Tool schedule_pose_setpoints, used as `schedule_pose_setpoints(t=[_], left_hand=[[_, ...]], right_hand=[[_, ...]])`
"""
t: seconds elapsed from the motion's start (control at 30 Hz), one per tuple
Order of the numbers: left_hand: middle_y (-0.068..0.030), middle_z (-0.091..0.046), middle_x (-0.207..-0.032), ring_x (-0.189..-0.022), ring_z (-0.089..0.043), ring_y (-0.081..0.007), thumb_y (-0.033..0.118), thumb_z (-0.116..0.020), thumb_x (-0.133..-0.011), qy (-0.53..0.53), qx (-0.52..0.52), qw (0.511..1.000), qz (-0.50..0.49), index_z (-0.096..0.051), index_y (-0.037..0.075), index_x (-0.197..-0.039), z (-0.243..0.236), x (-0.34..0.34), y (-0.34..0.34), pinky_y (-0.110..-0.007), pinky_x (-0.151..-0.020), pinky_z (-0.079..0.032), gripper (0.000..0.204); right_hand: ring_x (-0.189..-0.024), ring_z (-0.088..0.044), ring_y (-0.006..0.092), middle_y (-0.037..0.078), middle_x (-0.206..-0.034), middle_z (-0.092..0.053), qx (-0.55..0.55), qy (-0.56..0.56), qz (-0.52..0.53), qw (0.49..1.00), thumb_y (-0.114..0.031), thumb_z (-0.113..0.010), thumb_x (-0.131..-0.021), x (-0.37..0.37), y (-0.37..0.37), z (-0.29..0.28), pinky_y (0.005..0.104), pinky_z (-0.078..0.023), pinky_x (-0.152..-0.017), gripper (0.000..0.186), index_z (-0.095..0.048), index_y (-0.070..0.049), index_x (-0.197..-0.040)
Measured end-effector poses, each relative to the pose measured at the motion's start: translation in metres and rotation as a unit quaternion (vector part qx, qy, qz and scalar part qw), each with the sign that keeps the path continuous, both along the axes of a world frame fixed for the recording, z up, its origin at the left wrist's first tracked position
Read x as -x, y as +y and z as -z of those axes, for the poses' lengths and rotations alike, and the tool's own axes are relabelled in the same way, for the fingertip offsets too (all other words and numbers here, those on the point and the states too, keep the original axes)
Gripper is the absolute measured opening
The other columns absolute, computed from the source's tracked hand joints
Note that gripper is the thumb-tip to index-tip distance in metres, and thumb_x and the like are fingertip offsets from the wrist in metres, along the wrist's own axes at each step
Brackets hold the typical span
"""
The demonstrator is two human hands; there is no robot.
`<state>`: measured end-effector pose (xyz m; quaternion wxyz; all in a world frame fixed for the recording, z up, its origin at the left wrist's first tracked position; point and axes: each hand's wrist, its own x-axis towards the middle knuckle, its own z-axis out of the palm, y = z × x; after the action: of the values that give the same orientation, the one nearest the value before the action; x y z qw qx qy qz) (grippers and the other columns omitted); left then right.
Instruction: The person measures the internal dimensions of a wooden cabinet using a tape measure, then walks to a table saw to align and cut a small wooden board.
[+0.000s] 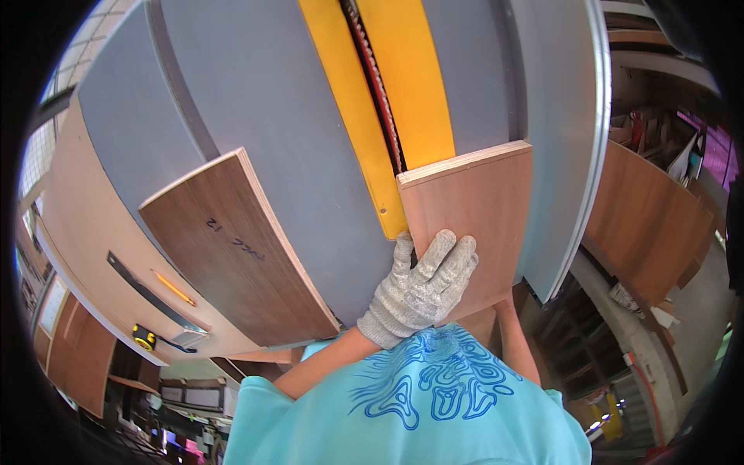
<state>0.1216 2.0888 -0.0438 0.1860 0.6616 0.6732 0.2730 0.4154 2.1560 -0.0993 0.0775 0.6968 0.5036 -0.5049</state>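
Observation:
A reddish-brown plywood panel (469,201) lies on the grey saw table (294,155), its far left corner at the near end of the slot in the yellow insert (407,85). A toothed saw blade (376,81) shows in that slot. My left hand (422,287), in a grey knit glove, rests flat on the panel's left near part, fingers stretched out. It is close to the insert's near end. My right hand (503,304) is at the panel's near right corner, with its fingers hidden. A darker plywood panel (236,248) with handwriting lies to the left.
At the left, a light wooden side surface holds a carpenter's square (155,298), a yellow pencil (172,287) and a tape measure (145,336). A pale metal fence (562,155) runs along the right. Beyond it stands a large brown board (647,217).

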Motion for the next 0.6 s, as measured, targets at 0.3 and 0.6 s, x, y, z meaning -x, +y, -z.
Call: schedule_pose_setpoints(t=[0.3, 0.6], left_hand=[[-0.0117, -0.048, -0.156, -0.153, -0.029, -0.0404, 0.031, -0.067, -0.091, -0.041, -0.003, 0.999, -0.028, -0.068, 0.009, -0.131, 0.001, -0.011, 0.012, -0.073, -0.12, -0.007, 0.045], [-0.0141, -0.044, -0.159, -0.155, -0.02, -0.0443, 0.03, -0.062, -0.094, -0.1, -0.01, 0.995, 0.011, -0.063, 0.009, -0.138, 0.005, -0.007, 0.005, -0.075, -0.119, 0.0, 0.049]], right_hand=[[-0.093, -0.071, 0.0287, 0.018, -0.1, -0.071, -0.071, -0.023, -0.015, 0.997, -0.023, -0.071, -0.091, -0.005, 0.023, -0.012, 0.0379, -0.056, -0.076, 0.045, -0.059, 0.007, -0.122], [-0.094, -0.071, 0.029, 0.018, -0.1, -0.071, -0.112, -0.05, 0.007, 0.993, -0.023, -0.071, -0.09, -0.006, 0.013, -0.021, 0.0382, -0.056, -0.077, 0.045, -0.059, 0.007, -0.122]])
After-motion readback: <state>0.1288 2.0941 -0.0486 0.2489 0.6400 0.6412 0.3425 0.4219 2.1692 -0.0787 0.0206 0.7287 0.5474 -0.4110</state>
